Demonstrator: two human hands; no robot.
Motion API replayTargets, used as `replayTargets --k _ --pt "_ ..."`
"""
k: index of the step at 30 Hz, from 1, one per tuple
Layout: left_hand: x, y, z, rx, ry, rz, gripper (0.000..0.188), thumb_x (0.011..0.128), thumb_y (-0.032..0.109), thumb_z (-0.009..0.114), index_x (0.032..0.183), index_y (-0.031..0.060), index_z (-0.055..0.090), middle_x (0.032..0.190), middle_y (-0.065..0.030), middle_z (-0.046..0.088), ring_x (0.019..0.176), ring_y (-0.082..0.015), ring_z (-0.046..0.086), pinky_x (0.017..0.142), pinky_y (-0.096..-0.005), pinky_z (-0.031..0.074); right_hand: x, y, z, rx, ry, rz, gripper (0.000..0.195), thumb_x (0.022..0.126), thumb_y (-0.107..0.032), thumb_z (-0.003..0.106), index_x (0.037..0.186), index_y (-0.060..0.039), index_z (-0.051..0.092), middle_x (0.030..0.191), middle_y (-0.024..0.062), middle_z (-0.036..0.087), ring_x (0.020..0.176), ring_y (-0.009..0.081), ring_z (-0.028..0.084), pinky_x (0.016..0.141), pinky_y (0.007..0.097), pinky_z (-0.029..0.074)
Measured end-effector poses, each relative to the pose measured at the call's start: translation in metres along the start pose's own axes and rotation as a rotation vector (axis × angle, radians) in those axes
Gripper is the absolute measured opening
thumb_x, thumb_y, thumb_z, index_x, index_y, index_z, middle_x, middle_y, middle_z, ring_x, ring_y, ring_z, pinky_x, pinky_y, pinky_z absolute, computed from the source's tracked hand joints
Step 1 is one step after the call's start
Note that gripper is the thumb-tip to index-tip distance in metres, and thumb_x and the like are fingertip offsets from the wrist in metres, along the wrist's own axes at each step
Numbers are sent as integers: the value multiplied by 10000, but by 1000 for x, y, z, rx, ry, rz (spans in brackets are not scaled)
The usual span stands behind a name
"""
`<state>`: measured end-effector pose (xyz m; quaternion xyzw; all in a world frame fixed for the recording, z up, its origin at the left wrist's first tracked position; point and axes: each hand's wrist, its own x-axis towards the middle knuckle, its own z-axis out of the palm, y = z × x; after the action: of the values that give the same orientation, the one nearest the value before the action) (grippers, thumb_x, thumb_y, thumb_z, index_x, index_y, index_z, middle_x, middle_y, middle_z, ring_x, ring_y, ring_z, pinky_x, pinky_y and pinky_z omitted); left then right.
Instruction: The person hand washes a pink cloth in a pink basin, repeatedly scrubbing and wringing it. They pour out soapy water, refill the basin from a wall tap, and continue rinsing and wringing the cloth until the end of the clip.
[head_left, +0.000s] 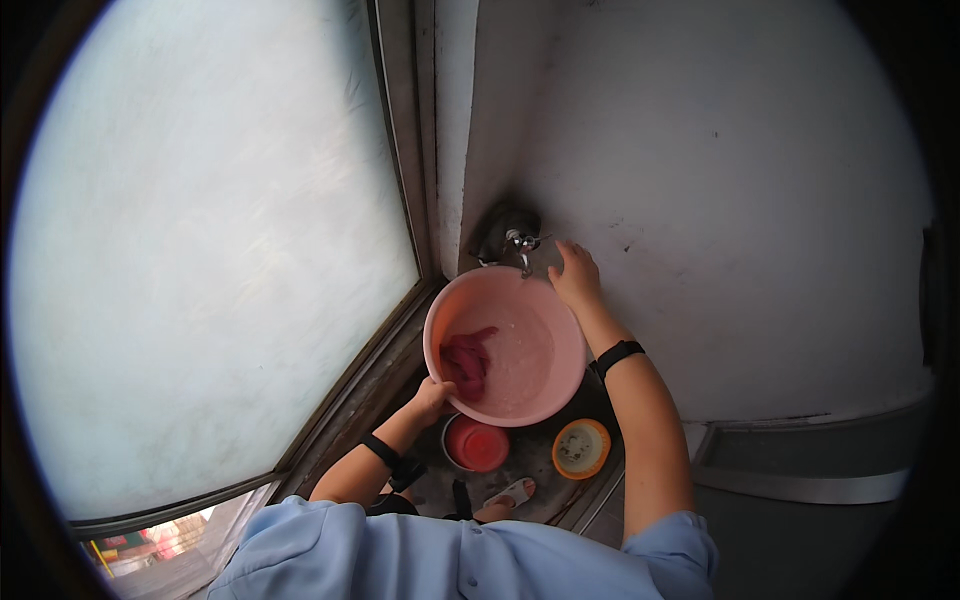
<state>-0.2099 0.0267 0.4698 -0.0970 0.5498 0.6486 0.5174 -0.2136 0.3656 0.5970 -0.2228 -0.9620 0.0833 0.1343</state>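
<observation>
A pink plastic basin (536, 401) hangs below a metal tap (523, 244) in the corner. Water appears to lie in it, and a dark red cloth (466, 364) rests against its left side. My left hand (435, 397) grips the basin's near-left rim, thumb over the edge. Beyond the far-right rim, my right hand (577, 270) is raised close to the tap's handle with its fingers apart. Nothing shows in its grasp. The tap's spout ends over the basin's far rim; I cannot tell whether water is running.
On the floor below stand a red basin (480, 446) and an orange-rimmed bowl (581, 448), near my sandalled foot (514, 493). A frosted window (225, 247) in a dark frame rises on the left. A pale wall (750, 225) bounds the right side.
</observation>
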Motion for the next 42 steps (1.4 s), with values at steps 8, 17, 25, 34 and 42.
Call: replayTargets --k 8,17,25,34,42 --pt "0 4 -1 23 12 14 372 754 -3 579 1124 20 545 949 -120 618 807 -292 664 683 -462 615 38 -21 38 -24 -78 25 499 839 -212 687 1299 -68 558 1355 180 520 1227 352 506 991 437 448" --pt "6 3 -8 13 41 9 436 759 -8 573 1187 34 503 998 -118 600 825 -296 661 675 -469 620 40 -25 47 -123 28 37 287 822 -243 703 1046 -64 697 1108 92 639 966 312 602 843 439 497" --pt "6 1 -5 6 82 -24 379 764 2 576 1138 23 519 959 -123 603 803 -306 658 650 -462 617 47 -44 29 -312 -30 151 287 817 -363 721 858 -79 715 840 106 702 851 310 632 748 419 504" --pt "-7 -4 -30 14 4 -22 372 760 22 582 1130 27 535 962 -124 610 837 -306 657 695 -472 608 30 -52 61 64 79 488 394 825 -428 705 984 -68 684 939 125 710 902 339 661 762 463 520" --pt "-57 15 -62 184 -103 -135 394 774 9 584 1163 -25 536 994 -152 642 830 -313 679 755 -464 604 -278 -15 41 593 -100 992 708 825 -315 726 1384 0 427 1353 239 509 1193 366 550 978 430 462"
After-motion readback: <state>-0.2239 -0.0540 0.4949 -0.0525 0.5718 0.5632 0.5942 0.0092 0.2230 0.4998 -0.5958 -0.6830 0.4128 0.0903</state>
